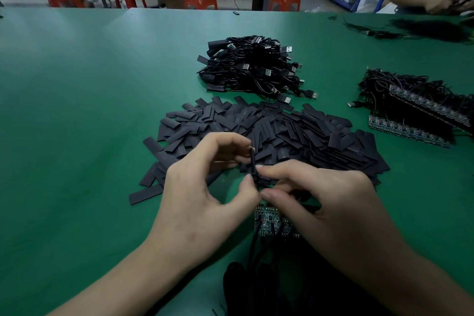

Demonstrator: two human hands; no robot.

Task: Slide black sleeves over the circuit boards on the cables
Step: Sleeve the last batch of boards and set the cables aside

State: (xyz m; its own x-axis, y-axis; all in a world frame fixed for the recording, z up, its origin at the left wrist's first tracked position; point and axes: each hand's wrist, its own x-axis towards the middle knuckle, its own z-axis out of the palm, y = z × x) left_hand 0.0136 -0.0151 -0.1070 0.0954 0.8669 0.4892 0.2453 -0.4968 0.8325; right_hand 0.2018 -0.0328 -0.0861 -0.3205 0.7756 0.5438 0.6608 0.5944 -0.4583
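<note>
My left hand (202, 182) pinches a black sleeve (253, 161) that stands nearly upright between its thumb and fingers. My right hand (318, 202) pinches the lower end of the same piece from the right, its fingers curled. Below both hands lie several bare circuit boards (269, 220) with black cables (256, 264) running toward me. A wide heap of flat black sleeves (282, 131) lies just beyond the hands. What sits inside the held sleeve is hidden.
A pile of sleeved USB cables (254, 67) lies farther back on the green table (77, 110). Cables with bare boards (415, 115) are stacked at the right. Another person's hands (441, 4) work at the far right corner. Red stools (200, 0) stand behind the table.
</note>
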